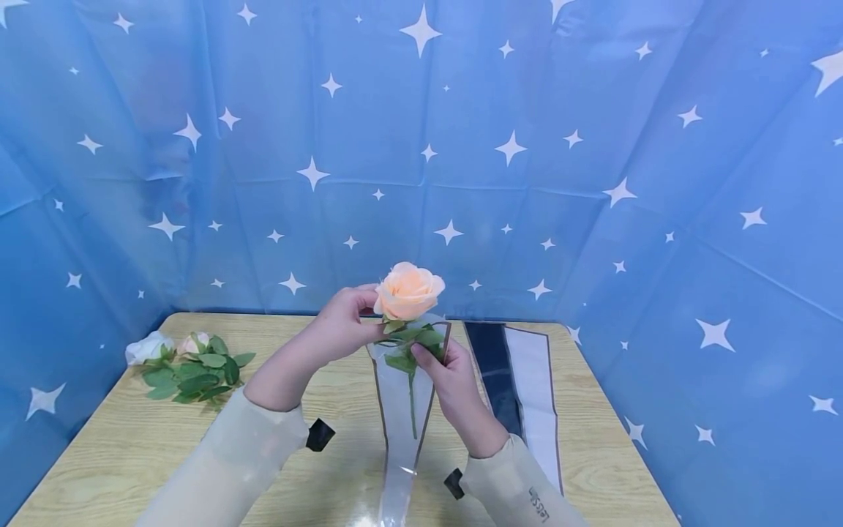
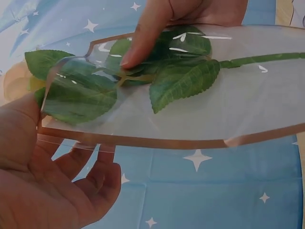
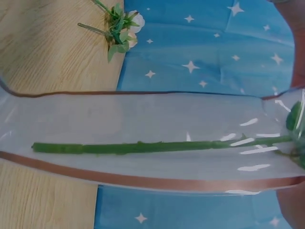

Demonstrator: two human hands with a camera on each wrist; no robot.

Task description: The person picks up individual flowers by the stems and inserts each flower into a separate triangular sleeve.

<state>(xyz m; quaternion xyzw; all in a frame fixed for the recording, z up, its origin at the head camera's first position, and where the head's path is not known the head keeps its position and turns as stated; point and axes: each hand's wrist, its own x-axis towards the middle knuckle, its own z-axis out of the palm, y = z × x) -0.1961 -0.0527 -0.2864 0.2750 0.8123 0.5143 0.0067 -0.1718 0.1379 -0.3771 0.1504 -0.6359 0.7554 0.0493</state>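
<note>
A peach artificial rose (image 1: 410,291) with green leaves stands upright, its bloom above the top of a clear flower sleeve (image 1: 397,410) with a brown border. My left hand (image 1: 345,322) holds the rose just under the bloom, thumb and fingers around its base by the sleeve's opening. My right hand (image 1: 457,380) pinches the sleeve at the leaves; its thumb (image 2: 140,45) presses on the film over them. Inside the sleeve, the green stem (image 3: 143,148) runs lengthwise, its cut end above the sleeve's narrow bottom. In the left wrist view, the bloom is mostly hidden behind my left hand.
At the table's left lie a white rose (image 1: 150,348) and a pale pink rose (image 1: 193,342) with leaves. A folded wrapper (image 1: 533,395), dark and white with a brown border, lies at the right. A blue star-printed curtain (image 1: 369,132) surrounds the wooden table (image 1: 612,454).
</note>
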